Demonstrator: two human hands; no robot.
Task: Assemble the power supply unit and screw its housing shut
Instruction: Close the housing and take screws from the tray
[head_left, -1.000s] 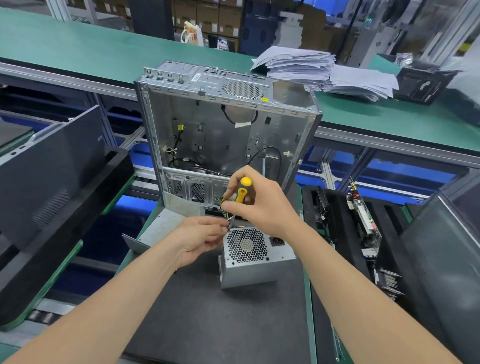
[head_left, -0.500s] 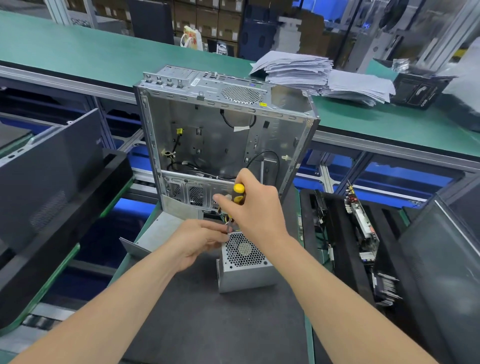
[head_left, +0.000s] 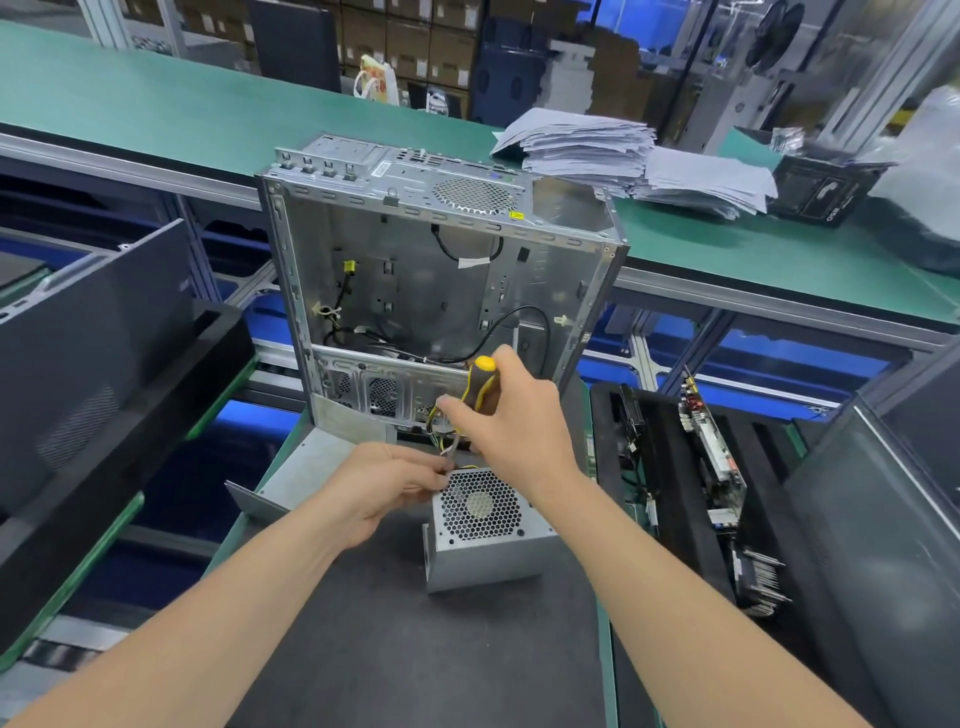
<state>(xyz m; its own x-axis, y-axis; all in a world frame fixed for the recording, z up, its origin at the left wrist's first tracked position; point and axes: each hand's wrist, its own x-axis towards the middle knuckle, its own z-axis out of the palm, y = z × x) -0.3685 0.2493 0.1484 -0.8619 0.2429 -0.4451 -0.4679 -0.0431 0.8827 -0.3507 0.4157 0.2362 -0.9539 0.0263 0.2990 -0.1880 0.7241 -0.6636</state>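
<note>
A grey power supply unit (head_left: 485, 545) with a round fan grille stands on the dark mat (head_left: 395, 649), just in front of an open metal computer case (head_left: 431, 270). My right hand (head_left: 511, 421) grips a yellow-and-black screwdriver (head_left: 480, 387), shaft pointing down toward the unit's top left corner. My left hand (head_left: 382, 491) pinches something small at that same corner, beside the unit's yellow and black wires (head_left: 441, 426). The screwdriver tip and what the left fingers hold are hidden between the hands.
A loose metal side panel (head_left: 306, 473) lies left of the unit. Black foam trays with circuit boards (head_left: 711, 457) sit to the right. Dark panels (head_left: 88, 332) lean on the left. A paper stack (head_left: 623, 156) rests on the green bench (head_left: 156, 104) behind the case.
Both hands stay at the unit's top left corner. My right hand has turned slightly on the screwdriver handle. The camera has shifted a little; the unit has not moved.
</note>
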